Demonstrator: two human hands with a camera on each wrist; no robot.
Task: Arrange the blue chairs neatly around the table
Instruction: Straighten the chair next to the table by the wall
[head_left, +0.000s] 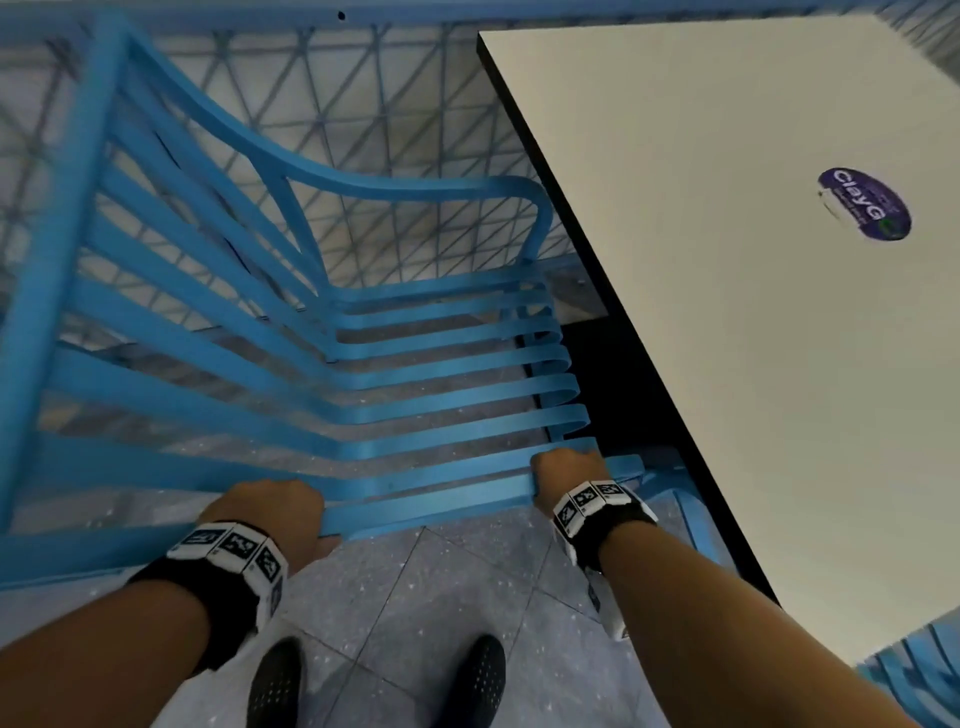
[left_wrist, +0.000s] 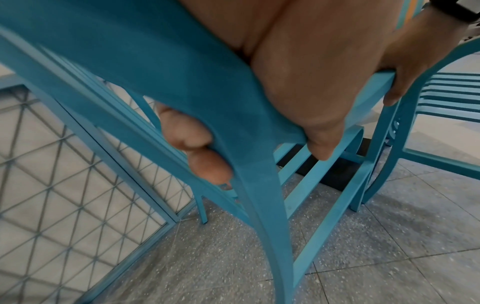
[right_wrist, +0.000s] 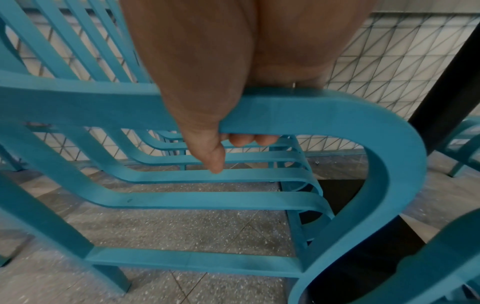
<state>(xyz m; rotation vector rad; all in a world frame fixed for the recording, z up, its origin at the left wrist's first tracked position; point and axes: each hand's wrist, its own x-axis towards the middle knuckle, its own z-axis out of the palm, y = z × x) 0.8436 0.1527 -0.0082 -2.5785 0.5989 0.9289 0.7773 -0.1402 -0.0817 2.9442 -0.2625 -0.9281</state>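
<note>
While both hands (head_left: 270, 506) grip, chair (head_left: 426, 384) beside table (head_left: 727, 260).

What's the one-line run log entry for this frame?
step: positioning blue chair | hands: left hand and right hand both grip near armrest | table: at right, chair seat faces it

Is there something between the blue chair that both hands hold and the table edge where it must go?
Nothing visible blocks it. The left hand and right hand grip the blue chair's armrest, and its seat front already faces the table edge, close beside it.
</note>
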